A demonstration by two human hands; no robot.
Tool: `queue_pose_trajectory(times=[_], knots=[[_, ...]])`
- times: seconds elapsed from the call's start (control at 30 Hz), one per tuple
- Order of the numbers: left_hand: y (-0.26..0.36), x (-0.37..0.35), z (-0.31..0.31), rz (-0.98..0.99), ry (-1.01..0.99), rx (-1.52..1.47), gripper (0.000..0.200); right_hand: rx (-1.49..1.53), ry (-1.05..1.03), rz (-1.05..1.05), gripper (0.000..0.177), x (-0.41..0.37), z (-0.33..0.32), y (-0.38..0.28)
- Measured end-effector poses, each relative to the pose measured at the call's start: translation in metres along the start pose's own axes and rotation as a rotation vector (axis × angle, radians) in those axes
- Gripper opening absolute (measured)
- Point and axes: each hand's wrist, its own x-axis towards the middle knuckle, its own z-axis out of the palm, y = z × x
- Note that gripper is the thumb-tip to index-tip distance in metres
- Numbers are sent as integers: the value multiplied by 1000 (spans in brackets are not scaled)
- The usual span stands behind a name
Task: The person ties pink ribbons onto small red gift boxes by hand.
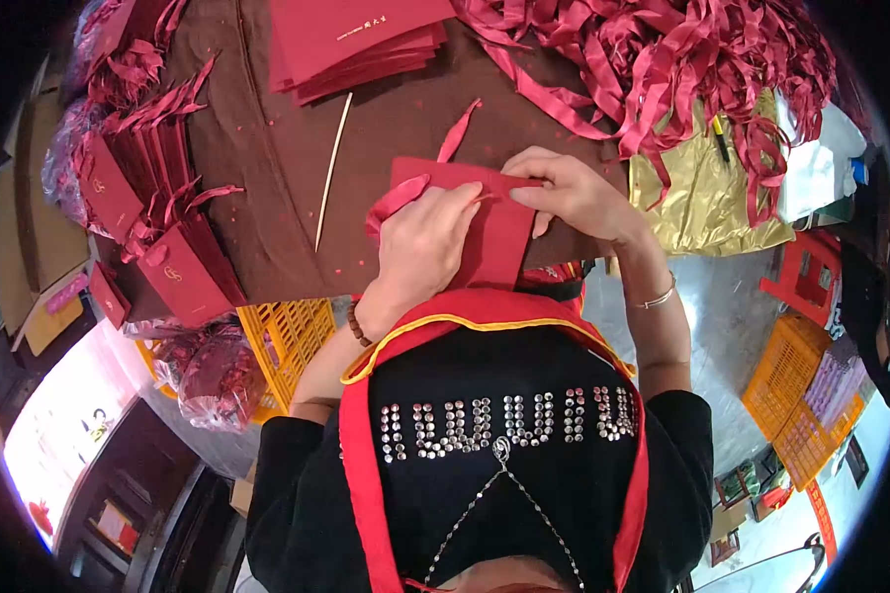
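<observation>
A flat red paper bag lies at the table's near edge, in front of my body. My left hand rests on its left side, fingers together and pressing the paper. A red ribbon loops out from beside that hand, and another ribbon end sticks out past the bag's far edge. At the bag's right side, my right hand is closed, thumb and forefinger pinching what looks like a thin piece of ribbon. The exact grip is partly hidden by the fingers.
Stacked red bags lie at the far side, with a thin stick nearer. Loose ribbons heap over gold wrapping at right. Ribboned bags stand at left. A yellow crate is below the table.
</observation>
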Motion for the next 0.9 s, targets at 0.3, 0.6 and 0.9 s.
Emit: queue_pose_trajectory(times=[0.3,0.6,0.9], knots=[[-3,-5,8,-6,15,39,10,151,29,33,30,-2,7,-2],[-6,5,18,-23,37,111,9,27,109,-53,27,0,8,5],[-6,14,14,-47,-34,82,9,106,68,0,26,1,3,7]])
